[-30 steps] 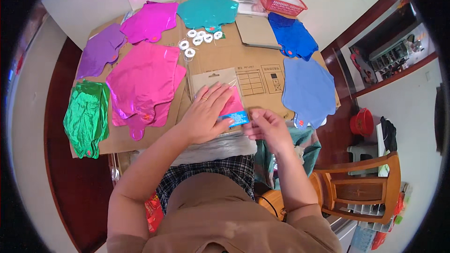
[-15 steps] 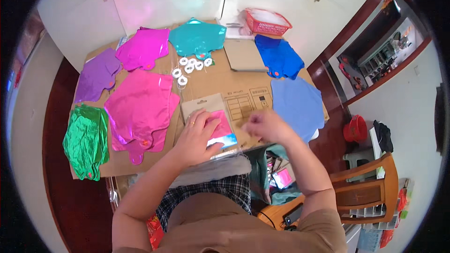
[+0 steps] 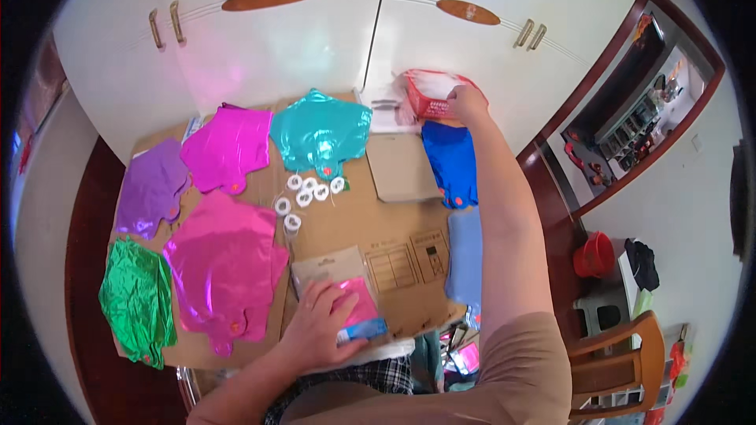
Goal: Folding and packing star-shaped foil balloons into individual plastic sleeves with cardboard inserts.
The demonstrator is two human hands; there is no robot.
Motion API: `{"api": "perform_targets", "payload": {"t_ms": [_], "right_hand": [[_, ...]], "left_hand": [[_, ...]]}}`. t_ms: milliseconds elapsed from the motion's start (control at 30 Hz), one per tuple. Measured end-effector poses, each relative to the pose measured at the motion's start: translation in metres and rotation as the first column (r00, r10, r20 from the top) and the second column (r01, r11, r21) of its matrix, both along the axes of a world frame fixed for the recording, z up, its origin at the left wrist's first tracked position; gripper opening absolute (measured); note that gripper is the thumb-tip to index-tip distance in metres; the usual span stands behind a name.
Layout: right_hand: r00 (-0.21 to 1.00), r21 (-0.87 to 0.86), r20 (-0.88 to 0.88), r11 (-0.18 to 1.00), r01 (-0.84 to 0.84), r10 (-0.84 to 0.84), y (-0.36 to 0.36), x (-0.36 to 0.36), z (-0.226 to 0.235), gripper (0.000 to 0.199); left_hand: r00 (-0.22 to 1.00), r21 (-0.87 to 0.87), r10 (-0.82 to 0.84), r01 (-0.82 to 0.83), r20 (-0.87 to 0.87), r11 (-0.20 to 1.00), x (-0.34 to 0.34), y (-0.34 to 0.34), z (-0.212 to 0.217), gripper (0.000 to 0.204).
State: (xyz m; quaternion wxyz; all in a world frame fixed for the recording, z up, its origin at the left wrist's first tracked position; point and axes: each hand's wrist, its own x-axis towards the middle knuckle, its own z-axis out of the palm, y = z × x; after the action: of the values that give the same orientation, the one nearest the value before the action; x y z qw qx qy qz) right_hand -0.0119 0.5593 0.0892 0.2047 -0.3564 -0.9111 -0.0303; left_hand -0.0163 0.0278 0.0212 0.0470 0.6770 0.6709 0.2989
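Note:
My left hand (image 3: 323,321) lies flat with its fingers apart on a clear flat packet, pressing it against the cardboard near the table's front edge. The packet holds a beige card (image 3: 316,266) with a hang slot and a folded pink foil piece (image 3: 364,299) with a blue band. My right arm stretches to the far right, and my right hand (image 3: 468,102) is at the rim of a red plastic basket (image 3: 431,106) lined with white, see-through material. Its fingers look drawn together; what they hold, if anything, is hidden.
Flat foil balloons lie around the table: green (image 3: 138,299), purple (image 3: 152,189), magenta (image 3: 228,148), pink (image 3: 224,267), teal (image 3: 323,132), dark blue (image 3: 450,161), light blue (image 3: 465,256). Several white ribbon rolls (image 3: 305,195) and a beige card stack (image 3: 402,169) lie mid-table. A wooden chair (image 3: 622,370) stands right.
My right hand has moved from beside the packet, up and away to the red basket. My left hand stays on the packet. The view has tilted up, showing more cupboard.

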Motion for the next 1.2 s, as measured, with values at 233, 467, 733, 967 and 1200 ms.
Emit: {"api": "perform_targets", "payload": {"t_ms": [233,467,733,967,1200], "right_hand": [[0.918,0.192,0.395,0.973,-0.125,0.040,0.050,-0.036,-0.001,0.019],[0.936,0.102,0.346,0.990,-0.102,0.061,0.046,-0.040,-0.001,0.015],[0.989,-0.013,-0.066,0.991,-0.135,0.134,0.035,-0.031,0.033,0.023],[0.961,0.103,0.268,0.989,-0.102,0.071,0.057,-0.031,0.016,0.036],[0.850,0.042,0.525,0.997,-0.069,0.037,0.063,-0.053,0.010,0.046]], "left_hand": [[1.000,-0.048,0.017,-0.017,0.001,0.999,-0.002,0.000,-0.007,0.071],[1.000,-0.095,0.024,-0.023,0.006,0.995,-0.004,0.001,-0.008,0.071],[0.999,-0.084,0.040,-0.038,0.017,0.996,-0.004,0.003,-0.009,0.071],[0.999,-0.064,0.029,-0.027,0.023,0.998,-0.006,0.003,-0.011,0.071],[0.999,-0.104,0.033,-0.032,0.015,0.994,-0.006,0.003,-0.008,0.069]]}}
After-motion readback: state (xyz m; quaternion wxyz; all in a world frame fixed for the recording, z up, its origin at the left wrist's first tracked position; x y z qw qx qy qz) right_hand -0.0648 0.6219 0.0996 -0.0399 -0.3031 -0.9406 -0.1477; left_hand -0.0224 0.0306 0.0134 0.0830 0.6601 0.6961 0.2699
